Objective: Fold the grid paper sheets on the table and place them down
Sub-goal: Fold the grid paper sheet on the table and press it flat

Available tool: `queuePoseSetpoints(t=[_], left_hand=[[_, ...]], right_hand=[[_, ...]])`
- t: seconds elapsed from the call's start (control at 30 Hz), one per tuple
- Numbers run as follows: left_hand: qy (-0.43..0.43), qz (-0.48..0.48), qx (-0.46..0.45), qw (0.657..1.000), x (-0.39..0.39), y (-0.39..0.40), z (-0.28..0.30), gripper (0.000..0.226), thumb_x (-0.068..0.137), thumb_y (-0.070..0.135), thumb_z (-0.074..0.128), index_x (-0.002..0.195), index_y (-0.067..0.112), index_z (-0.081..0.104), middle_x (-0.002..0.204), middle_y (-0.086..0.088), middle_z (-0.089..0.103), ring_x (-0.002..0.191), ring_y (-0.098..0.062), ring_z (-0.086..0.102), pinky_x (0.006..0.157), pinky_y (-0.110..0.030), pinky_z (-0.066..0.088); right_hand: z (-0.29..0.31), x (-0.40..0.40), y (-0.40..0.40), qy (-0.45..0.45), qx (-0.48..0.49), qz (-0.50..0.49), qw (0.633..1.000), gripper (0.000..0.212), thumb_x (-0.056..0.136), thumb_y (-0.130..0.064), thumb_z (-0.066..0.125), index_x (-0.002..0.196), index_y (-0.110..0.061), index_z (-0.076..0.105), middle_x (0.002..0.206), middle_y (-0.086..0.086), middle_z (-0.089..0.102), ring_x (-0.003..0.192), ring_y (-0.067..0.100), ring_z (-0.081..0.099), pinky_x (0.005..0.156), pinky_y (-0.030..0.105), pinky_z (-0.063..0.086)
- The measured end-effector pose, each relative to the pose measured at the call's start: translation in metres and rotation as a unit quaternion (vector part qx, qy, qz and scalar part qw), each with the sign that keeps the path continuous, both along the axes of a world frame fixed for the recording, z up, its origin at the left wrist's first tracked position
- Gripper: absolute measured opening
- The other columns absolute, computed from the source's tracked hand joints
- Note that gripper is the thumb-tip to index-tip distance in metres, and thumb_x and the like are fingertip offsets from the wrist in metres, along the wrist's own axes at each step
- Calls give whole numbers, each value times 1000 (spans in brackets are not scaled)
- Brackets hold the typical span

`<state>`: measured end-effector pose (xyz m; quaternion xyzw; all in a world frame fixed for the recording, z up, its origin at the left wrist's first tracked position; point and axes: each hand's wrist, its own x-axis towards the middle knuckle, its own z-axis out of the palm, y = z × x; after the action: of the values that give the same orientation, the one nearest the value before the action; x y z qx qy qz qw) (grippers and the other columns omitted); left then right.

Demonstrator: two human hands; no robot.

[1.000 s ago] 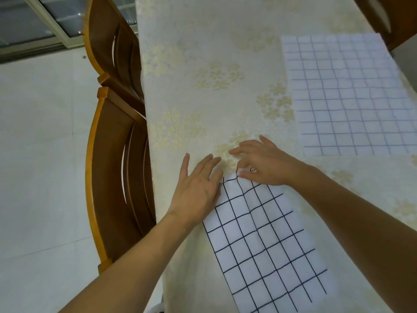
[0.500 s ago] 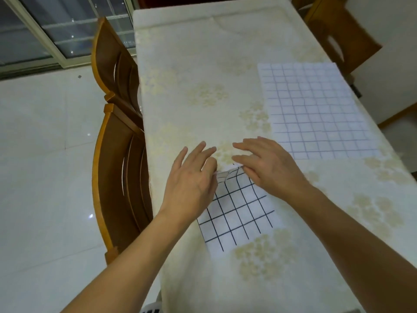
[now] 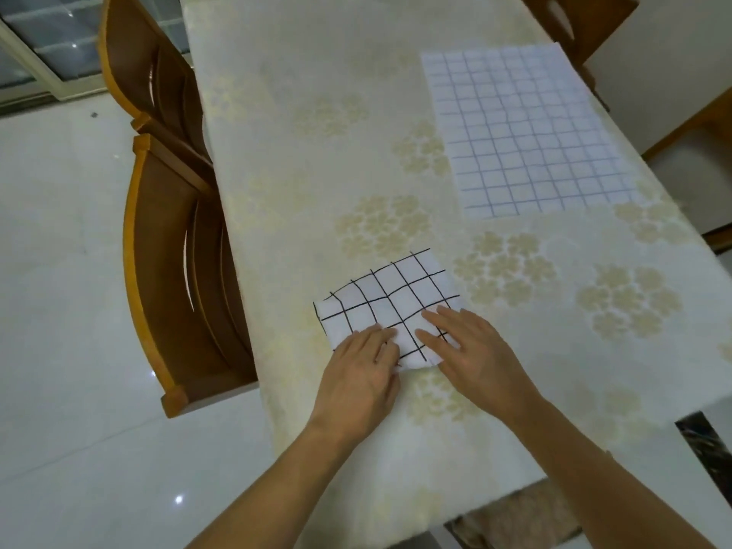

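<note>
Both hands, left hand (image 3: 362,374) and right hand (image 3: 473,350), press flat-fingered on the folded black-grid sheet (image 3: 390,307) at lower centre, creasing it; next likely the unfolded blue-grid sheet (image 3: 523,128) at upper right.

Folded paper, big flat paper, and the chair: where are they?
folded paper (image 3: 390,295), head view, its far half.
big flat paper (image 3: 527,128), head view, its middle.
chair (image 3: 174,279), head view, its curved backrest.

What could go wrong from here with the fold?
1. The folded black-grid sheet lies skewed near the table edge; pressing could slide it on the smooth tablecloth and misalign the crease.
2. Both hands, left and right, press only the near side, so the far layers may spring open.
3. The blue-grid sheet is still unfolded.
</note>
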<state>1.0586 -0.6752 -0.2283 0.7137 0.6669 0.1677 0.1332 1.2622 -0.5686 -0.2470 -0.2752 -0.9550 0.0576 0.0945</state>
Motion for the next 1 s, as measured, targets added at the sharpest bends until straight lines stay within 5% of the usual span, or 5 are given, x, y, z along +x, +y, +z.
queuePoseSetpoints(t=[0.3,0.5,0.63,0.9,1.0], left_hand=[[-32,-28,-3,999,0,-19,-11,14,92,24,55,98,13,62,125,-6,62,114,-24,60,95,-38,48],[118,10,-69,991,-41,12,-20,55,99,39,35,148,15,40,162,-8,26,151,-27,19,120,-53,22],[146,-16,-124,981,-44,14,-31,59,101,47,22,152,20,34,163,-9,21,151,-28,16,118,-54,12],[128,1,-127,984,-34,4,-36,58,102,49,26,153,22,33,163,-11,22,150,-28,22,116,-53,16],[92,31,-90,991,-43,9,-24,51,100,42,35,145,19,46,157,-10,35,146,-26,32,117,-51,26]], right_hand=[[-26,22,-35,-12,-39,-66,997,35,99,-25,51,131,-16,61,147,7,50,139,26,43,109,52,38],[-22,-6,-15,-76,-70,-142,984,54,105,-45,30,151,-18,36,159,4,32,149,21,24,117,50,28],[-27,-13,-6,-136,-101,-190,967,64,102,-56,14,156,-22,21,163,-1,19,152,19,13,121,51,18],[-25,-16,4,-113,-96,-209,967,59,103,-52,22,152,-21,33,161,1,27,151,20,18,120,55,18],[-23,-30,18,-65,-76,-170,980,52,104,-44,27,143,-17,49,153,7,42,145,24,32,118,56,23]])
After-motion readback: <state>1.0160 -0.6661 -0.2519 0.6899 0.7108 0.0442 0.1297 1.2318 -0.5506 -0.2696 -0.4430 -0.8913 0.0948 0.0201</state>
